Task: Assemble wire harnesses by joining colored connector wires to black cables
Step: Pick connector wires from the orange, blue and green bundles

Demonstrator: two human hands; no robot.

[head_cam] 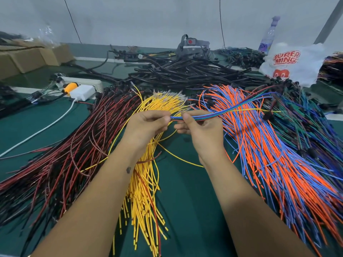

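Observation:
My left hand [148, 123] and my right hand [200, 127] meet above the green table, both pinching one thin bundle of coloured wires [219, 113] in blue, green, red and yellow. The bundle runs from my fingers up to the right and ends near a small black connector [267, 115]. Under my hands lies a yellow wire pile [146, 182]. A red and black wire pile [74, 154] spreads to the left, an orange and blue wire pile [278, 164] to the right. Black cables [185, 71] are heaped behind.
A white power strip [81, 83] with a white charger [81, 92] and its cord sits at the left. Cardboard boxes [27, 58] stand far left. A white plastic bag [291, 62], a bottle [269, 36] and a grey tool [193, 47] stand at the back.

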